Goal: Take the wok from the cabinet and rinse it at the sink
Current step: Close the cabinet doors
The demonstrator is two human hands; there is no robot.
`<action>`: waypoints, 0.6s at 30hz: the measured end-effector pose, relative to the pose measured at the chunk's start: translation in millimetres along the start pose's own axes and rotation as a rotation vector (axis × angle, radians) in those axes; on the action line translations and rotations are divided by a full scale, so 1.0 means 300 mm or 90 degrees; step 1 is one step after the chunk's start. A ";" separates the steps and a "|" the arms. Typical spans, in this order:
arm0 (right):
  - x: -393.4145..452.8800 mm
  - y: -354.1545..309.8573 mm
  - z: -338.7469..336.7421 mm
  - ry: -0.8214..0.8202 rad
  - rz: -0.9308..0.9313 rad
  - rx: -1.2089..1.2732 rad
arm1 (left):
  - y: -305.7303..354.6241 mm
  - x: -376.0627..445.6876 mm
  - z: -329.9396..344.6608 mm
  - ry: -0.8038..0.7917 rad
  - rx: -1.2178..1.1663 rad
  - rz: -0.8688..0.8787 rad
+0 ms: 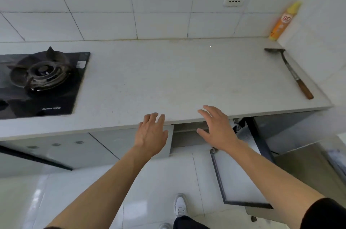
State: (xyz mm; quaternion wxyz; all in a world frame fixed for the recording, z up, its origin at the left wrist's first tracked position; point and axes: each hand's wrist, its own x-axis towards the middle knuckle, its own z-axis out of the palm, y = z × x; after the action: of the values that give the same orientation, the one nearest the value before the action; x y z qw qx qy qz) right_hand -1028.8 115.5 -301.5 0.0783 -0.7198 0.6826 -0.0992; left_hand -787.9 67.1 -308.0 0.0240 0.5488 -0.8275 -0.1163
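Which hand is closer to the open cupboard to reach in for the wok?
Probably the right hand: it hovers over the gap beside the open cabinet door. The left hand fronts a closed panel.

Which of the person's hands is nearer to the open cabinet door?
Right. The right hand hangs just left of and above the open cabinet door; the left hand is farther left, before the closed cabinet front.

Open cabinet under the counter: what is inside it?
The cabinet shows only a pale inner panel. The counter edge and both hands, left and right, cover the rest; no wok visible.
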 end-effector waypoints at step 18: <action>-0.729 0.456 -0.111 -0.054 0.425 0.046 | 0.700 -0.010 0.055 -0.037 0.045 0.259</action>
State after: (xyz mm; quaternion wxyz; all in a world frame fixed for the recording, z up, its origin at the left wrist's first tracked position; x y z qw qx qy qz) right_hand -1180.1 327.1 -310.9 0.1602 -0.4566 0.8729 -0.0617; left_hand -979.1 150.4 -277.8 0.0041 0.3671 -0.9253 -0.0954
